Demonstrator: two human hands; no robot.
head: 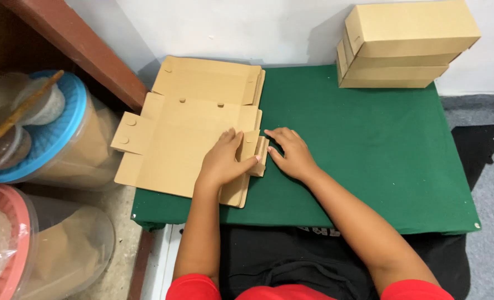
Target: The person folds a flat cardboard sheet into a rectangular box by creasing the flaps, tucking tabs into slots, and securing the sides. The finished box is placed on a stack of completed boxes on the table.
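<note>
a: head view, looking down. what's each hand up to?

b: left hand is pressed palm-down on the stack of flat, unfolded brown cardboard box blanks, thumb hooked over a small side flap that's bent upward. it isn't clenched, more flat and pressing than a real grab. right hand sits just beside that flap, fingers spread and relaxed, tips touching its edge and the green cloth-covered surface.

a: where's the stack exactly?

b: on the left end of the surface, hanging a bit over its left edge.

a: anything else around?

b: three folded brown cardboard boxes stacked at the far right corner against the white wall. clear plastic tubs, one with a blue lid, on the floor at left.
</note>
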